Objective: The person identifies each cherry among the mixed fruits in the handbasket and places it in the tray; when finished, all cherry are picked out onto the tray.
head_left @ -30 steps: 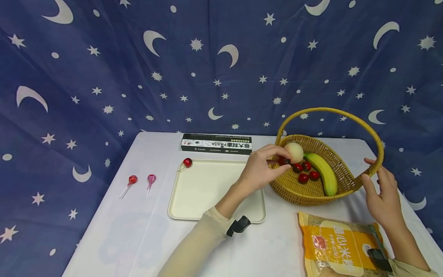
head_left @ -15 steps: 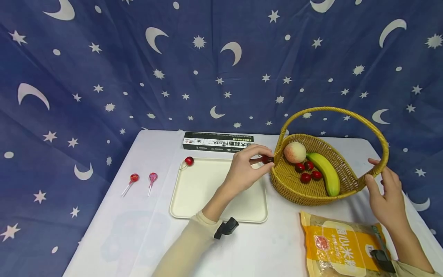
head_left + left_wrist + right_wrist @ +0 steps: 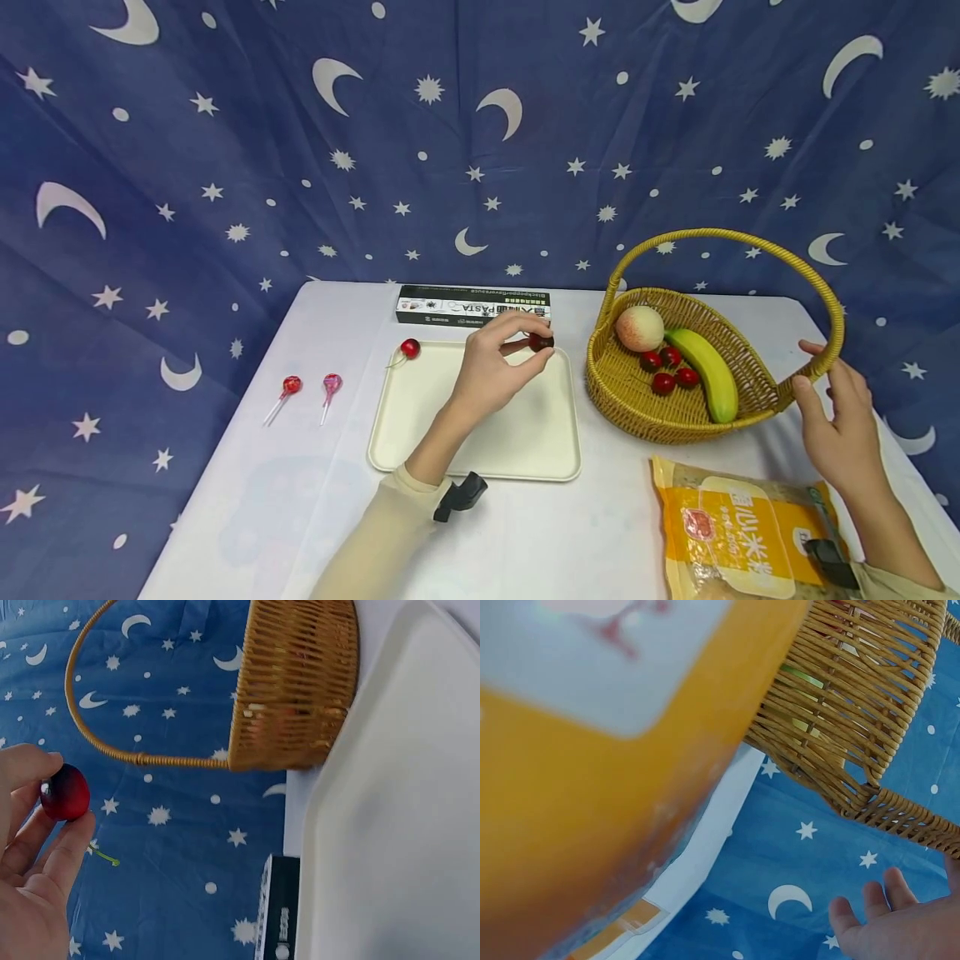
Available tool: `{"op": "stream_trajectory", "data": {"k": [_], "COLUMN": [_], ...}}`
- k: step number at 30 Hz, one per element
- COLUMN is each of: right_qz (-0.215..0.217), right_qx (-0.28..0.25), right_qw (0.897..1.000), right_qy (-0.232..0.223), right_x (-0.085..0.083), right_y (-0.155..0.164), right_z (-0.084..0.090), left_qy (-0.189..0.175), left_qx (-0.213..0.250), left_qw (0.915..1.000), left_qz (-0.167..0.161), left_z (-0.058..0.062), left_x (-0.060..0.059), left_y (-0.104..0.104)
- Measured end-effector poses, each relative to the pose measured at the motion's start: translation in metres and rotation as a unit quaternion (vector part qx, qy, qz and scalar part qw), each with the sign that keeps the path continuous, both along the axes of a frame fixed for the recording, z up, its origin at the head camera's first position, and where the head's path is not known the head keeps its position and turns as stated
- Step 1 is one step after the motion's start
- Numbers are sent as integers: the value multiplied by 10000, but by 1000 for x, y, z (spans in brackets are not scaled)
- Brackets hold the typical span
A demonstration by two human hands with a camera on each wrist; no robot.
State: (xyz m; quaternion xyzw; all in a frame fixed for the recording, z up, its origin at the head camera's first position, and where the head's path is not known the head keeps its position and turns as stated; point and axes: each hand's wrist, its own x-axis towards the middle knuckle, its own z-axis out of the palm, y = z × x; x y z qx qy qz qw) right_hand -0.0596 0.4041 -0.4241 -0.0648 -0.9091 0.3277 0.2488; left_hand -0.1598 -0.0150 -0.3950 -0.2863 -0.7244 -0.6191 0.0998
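Observation:
My left hand [image 3: 527, 342] pinches a dark red cherry [image 3: 542, 341] between thumb and forefinger, above the back right part of the cream tray [image 3: 480, 437]. The left wrist view shows the same cherry [image 3: 65, 792] between the fingertips [image 3: 75, 832], with the tray [image 3: 397, 825] below. To the right stands a wicker basket [image 3: 637, 412] holding a peach [image 3: 639, 327], a banana [image 3: 705, 371] and several cherries [image 3: 667, 371]. My right hand [image 3: 808, 371] hovers with relaxed fingers at the right end of the basket's handle [image 3: 828, 350]. In the right wrist view the hand [image 3: 900, 926] lies apart from the handle [image 3: 915, 821].
Another cherry [image 3: 408, 348] with a stem lies at the tray's back left corner. A black pasta box [image 3: 472, 306] lies behind the tray. Two lollipops [image 3: 288, 386] lie at the left of the white table. An orange rice bag [image 3: 742, 533] lies front right.
My left hand has drawn back leftward from the basket with a cherry and now holds it over the tray. The right hand has barely moved.

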Motion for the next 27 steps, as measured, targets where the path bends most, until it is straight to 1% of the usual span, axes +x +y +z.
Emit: {"op": "stream_trajectory", "data": {"k": [6,11,13,20,27], "right_qz": [-4,15,21,-32,-61], "right_qx": [31,27,25,25,-21], "right_qw": [10000,10000,10000,10000,9998], "right_qy": [-3,-37,-52,-86,-184], "right_x": [1,1,0,1,1], "right_y": [0,0,0,1,-1], "right_z": [-1,0,0,1,1], "left_qy": [52,-16,-38,-120,-130], "left_qx": [-93,-232,-259,-334,-362], "left_qw": [9996,9981,9975,9959,9947], "left_qz": [266,576,653,837,951], "left_z": [-6,-13,-16,-25,-35], "left_x": [-3,-4,-5,-7,-10], "left_y": [-19,-38,-45,-63,-74]}}
